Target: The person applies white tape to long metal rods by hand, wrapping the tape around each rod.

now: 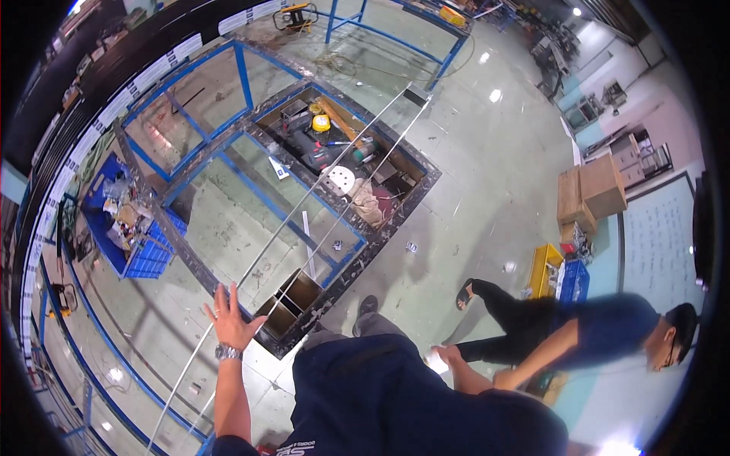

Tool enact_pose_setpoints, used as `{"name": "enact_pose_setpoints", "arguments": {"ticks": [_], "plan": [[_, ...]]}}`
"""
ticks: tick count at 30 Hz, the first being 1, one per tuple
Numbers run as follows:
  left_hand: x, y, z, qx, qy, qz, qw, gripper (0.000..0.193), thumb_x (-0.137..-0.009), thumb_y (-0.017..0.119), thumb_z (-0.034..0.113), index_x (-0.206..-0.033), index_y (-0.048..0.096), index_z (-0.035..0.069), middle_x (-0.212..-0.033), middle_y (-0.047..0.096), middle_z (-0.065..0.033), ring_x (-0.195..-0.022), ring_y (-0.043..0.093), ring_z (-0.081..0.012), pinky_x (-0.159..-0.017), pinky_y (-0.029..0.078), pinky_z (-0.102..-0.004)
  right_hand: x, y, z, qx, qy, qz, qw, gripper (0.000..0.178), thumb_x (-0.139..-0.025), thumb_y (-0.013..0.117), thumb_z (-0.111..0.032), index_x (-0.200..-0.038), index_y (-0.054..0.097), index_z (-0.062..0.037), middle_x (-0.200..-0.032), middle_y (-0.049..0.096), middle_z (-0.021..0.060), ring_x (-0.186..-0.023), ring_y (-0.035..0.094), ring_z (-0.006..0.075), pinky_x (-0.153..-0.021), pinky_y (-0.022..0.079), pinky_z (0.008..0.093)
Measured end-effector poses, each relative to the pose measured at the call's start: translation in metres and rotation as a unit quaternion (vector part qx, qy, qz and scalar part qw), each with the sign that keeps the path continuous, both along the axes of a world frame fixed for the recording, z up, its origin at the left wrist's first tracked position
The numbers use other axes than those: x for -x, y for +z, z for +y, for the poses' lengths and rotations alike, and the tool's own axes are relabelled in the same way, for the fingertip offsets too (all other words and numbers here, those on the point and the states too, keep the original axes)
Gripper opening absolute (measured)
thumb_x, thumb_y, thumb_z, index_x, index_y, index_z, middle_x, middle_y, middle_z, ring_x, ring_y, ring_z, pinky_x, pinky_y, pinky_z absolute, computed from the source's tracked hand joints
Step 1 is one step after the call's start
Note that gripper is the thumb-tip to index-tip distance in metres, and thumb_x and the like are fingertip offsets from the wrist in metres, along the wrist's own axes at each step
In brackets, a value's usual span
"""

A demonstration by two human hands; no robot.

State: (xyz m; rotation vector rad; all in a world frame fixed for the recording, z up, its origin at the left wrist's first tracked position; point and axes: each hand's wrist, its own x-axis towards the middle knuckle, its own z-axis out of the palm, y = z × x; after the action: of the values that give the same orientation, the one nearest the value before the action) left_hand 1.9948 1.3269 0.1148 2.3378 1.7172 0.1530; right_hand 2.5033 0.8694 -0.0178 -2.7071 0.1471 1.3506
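Note:
My left hand (232,323) is open, its fingers spread, and a metal watch circles the wrist. It is over or against one of two long thin pale rods (281,232); whether it touches cannot be told. The rods run side by side across a blue and black metal frame (242,80), with a small dark piece (416,94) between them at the far end. My right hand (450,354) is low beside my body with its fingers drawn together. At its fingertips is a bright white patch (436,362) that I cannot make out.
A tray section (424,176) of the frame holds a drill (315,154), a yellow tape measure (321,122) and a white holed disc (339,180). A blue crate (156,254) stands left. A co-worker (616,327) is close on my right, near yellow (542,270) and blue bins (574,283) and cardboard boxes (601,186).

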Motion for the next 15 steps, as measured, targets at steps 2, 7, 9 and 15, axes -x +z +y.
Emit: {"name": "enact_pose_setpoints", "arguments": {"ticks": [2,7,9,15], "plan": [[-0.029,0.006,0.015,0.036,-0.022,-0.026,0.999,0.129,-0.062,0.091,0.059,-0.167,0.027,0.019,-0.167,0.032,-0.0187,-0.153,0.032,-0.0383,-0.124,0.018,-0.0662,-0.017,-0.044,-0.049,0.002,0.005,-0.034,0.999,0.102,-0.075,0.082,-0.048,-0.15,0.043,0.0083,-0.131,0.067,0.0296,-0.107,0.073,0.0377,-0.092,0.058,0.0427],[-0.04,-0.007,0.034,0.202,-0.021,0.018,0.979,0.121,-0.07,0.089,0.046,-0.168,0.022,0.02,-0.148,0.053,-0.0195,-0.13,0.055,-0.0414,-0.113,0.041,-0.0542,0.028,0.007,0.001,-0.109,-0.101,-0.046,0.988,0.111,-0.079,0.084,-0.034,-0.164,0.021,0.0004,-0.117,0.07,0.0278,-0.089,0.075,0.0335,-0.073,0.061,0.0437],[-0.057,0.004,0.028,0.202,-0.026,0.029,0.979,0.119,-0.071,0.089,0.043,-0.168,0.023,0.02,-0.143,0.058,-0.0197,-0.123,0.059,-0.0418,-0.11,0.043,-0.0521,0.037,0.034,0.008,-0.132,-0.11,-0.081,0.982,0.09,-0.081,0.082,-0.031,-0.153,0.043,0.0067,-0.11,0.071,0.0273,-0.084,0.075,0.0312,-0.076,0.06,0.0396],[-0.065,-0.002,0.012,-0.028,-0.107,0.038,0.993,0.114,-0.07,0.091,0.045,-0.165,0.032,0.023,-0.152,0.049,-0.0208,-0.133,0.052,-0.0412,-0.112,0.041,-0.0549,0.01,-0.004,-0.034,-0.097,-0.009,-0.123,0.988,0.061,-0.08,0.081,-0.04,-0.109,0.073,0.0135,-0.104,0.075,0.026,-0.089,0.075,0.0364,-0.084,0.058,0.0426]]}}
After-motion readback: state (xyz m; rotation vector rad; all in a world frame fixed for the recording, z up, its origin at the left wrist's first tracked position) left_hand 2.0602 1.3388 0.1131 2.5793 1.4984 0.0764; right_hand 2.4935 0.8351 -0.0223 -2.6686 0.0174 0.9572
